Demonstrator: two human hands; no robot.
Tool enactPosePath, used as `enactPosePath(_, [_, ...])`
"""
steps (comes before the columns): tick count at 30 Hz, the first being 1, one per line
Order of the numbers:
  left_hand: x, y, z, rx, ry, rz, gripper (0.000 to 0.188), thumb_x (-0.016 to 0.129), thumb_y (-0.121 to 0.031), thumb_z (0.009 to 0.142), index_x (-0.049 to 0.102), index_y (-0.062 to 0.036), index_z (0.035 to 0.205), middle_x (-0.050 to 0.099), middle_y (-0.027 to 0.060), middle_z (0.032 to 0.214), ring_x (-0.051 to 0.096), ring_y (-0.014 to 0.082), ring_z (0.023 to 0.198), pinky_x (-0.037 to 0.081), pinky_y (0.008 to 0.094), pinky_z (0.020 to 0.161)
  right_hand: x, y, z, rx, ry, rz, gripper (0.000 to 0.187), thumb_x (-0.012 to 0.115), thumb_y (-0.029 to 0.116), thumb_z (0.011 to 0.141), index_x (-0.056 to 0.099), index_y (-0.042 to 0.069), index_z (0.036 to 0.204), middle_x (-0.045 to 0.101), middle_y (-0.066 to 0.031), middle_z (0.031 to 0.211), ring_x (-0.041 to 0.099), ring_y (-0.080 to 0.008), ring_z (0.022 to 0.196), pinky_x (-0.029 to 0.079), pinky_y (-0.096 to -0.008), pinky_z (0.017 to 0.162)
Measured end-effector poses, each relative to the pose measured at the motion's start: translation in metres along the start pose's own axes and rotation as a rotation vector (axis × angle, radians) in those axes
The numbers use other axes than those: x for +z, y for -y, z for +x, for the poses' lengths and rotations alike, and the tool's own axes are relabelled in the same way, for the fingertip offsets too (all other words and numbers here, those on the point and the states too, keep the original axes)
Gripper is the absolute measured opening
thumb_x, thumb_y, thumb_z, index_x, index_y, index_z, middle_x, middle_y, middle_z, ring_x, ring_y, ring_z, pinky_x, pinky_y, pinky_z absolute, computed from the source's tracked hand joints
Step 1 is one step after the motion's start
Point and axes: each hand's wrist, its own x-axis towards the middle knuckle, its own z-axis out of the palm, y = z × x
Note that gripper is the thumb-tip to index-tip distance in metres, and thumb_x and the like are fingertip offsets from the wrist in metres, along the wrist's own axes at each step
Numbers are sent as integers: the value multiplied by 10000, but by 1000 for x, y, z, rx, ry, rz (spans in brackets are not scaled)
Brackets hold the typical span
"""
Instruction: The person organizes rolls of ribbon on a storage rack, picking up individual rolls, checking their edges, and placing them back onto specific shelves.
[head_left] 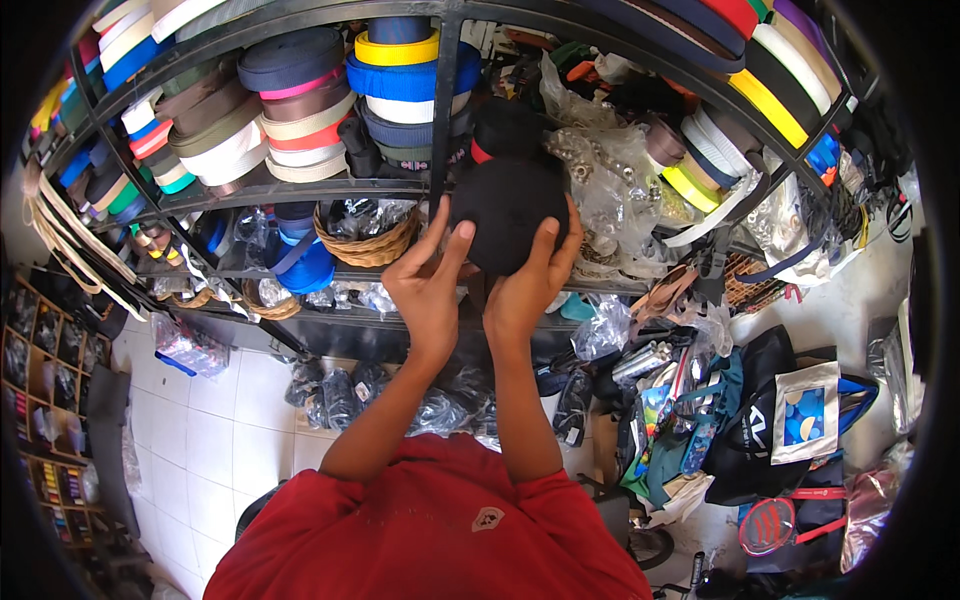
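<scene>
Both my hands are raised in front of the shelf, gripping a round black roll (508, 215) that looks like wound webbing. My left hand (425, 285) presses its lower left side, thumb and fingers against the edge. On the lower right side, my right hand (532, 285) has its thumb on the near face and its fingers around the edge. Just beyond is a smaller black roll (505, 125) with a bit of red at its left; whether the two touch, I cannot tell. Clear plastic bags of metal fittings (605, 185) lie right of the roll.
Stacked webbing rolls (305, 130) in many colours fill the shelf at left, others (715, 150) at right. A wicker basket (368, 235) stands left of my hands. Plastic-wrapped bundles (440, 405) lie on the floor below; bags (750, 420) and a red racket (768, 525) are at right.
</scene>
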Motion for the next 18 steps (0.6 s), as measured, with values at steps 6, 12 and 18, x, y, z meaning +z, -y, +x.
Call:
enactPosePath(6, [20,-18,38,-101,-87,-248,441,768,-117,873,632,-10,1279,616,0,833,540,62,668,618,272,609,-14,24,83,-155,411,-170,528,565,297,1004,433,20,1434,489,-158,1422,501,-277,1284,360,-402,1104])
enactPosePath(12, [-27,-15,11,-224,-172,-184,442,746,-168,895,621,11,1279,655,45,943,623,130,728,637,338,668,2,17,135,-418,626,-745,782,799,205,794,421,62,1464,451,-206,1445,460,-341,1336,384,-427,1095])
enactPosePath(18, [-64,8,-8,-308,-160,-151,395,725,-188,912,638,33,1228,692,103,1044,705,204,836,632,353,688,17,-9,154,-376,641,-903,770,868,221,695,530,41,1363,568,-221,1310,530,-390,1254,424,-431,1060])
